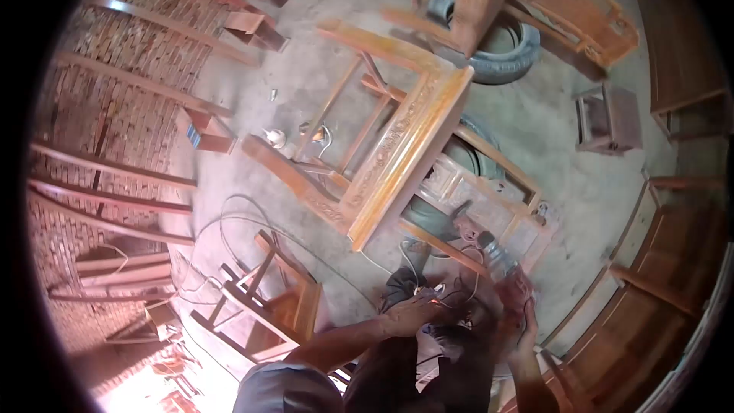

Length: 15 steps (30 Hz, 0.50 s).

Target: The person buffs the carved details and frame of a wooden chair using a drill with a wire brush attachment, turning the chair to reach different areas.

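Note:
My right hand (pixel 527 330) is at the lower right, its fingers against a clear bottle (pixel 511 279) with a dark cap and a reddish lower part. The bottle is tilted. My left hand (pixel 409 316) reaches in from the left, beside a small metallic object (pixel 432 291) with an orange spot on it. The fingers of this hand are too blurred to tell whether they hold that object. Thin cables run around it. Ahead lies an orange-brown carved wooden piece of furniture (pixel 409 153), turned on its side with its legs pointing left.
Tires (pixel 505 65) lie under more wooden furniture at the top. A small wooden frame (pixel 302 302) is at the lower left, near cables on the floor. Boxes (pixel 608 118) and wooden panels (pixel 665 260) stand at the right. Long boards lean by the brick wall (pixel 122 138).

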Available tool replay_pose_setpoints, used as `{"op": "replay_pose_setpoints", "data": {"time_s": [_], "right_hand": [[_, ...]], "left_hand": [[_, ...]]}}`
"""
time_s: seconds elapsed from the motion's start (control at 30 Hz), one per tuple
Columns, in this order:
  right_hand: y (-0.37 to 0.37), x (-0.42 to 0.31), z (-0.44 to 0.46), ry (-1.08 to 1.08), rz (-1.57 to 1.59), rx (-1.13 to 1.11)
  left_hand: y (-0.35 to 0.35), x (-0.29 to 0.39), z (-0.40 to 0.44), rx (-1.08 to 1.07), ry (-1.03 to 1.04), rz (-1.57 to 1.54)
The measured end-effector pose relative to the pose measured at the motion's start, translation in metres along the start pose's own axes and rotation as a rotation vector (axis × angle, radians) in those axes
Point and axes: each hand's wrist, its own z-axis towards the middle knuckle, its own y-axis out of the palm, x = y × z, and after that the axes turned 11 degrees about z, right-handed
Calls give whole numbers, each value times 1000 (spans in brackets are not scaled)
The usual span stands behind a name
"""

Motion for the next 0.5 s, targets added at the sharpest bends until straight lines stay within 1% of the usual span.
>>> {"op": "replay_pose_setpoints", "data": {"time_s": [0.03, 0.07, 0.1, 0.17, 0.23, 0.27, 0.3, 0.37, 0.4, 0.43, 0.47, 0.5], "right_hand": [[5, -3, -27, 18, -71, -78], [12, -5, -53, 43, -147, -149], [23, -3, -78, 22, -184, -100], [51, 7, -105, -33, -246, -32], [35, 2, -93, 214, -158, -252], [58, 16, -101, 55, -273, -163], [84, 30, -111, -91, -403, -54], [126, 54, -112, -66, -482, -92], [134, 60, -114, -54, -516, -104], [137, 59, -108, 71, -517, -138], [139, 59, -94, 78, -520, -174], [138, 62, -79, 92, -519, -206]], "left_hand": [[-16, 21, 2, 35, -101, -114], [-31, 41, -4, 107, -134, -435], [-54, 64, -9, 192, -146, -754], [-67, 91, 1, 438, -147, -1171], [-96, 124, 6, 574, -245, -1437], [-137, 130, 9, 596, -342, -1480], [-165, 132, 9, 613, -441, -1520], [-177, 113, 13, 791, -439, -988], [-178, 101, 13, 804, -421, -820], [-179, 90, 14, 822, -409, -651], [-180, 75, 15, 795, -387, -578], [-176, 61, 16, 767, -415, -627]]}}
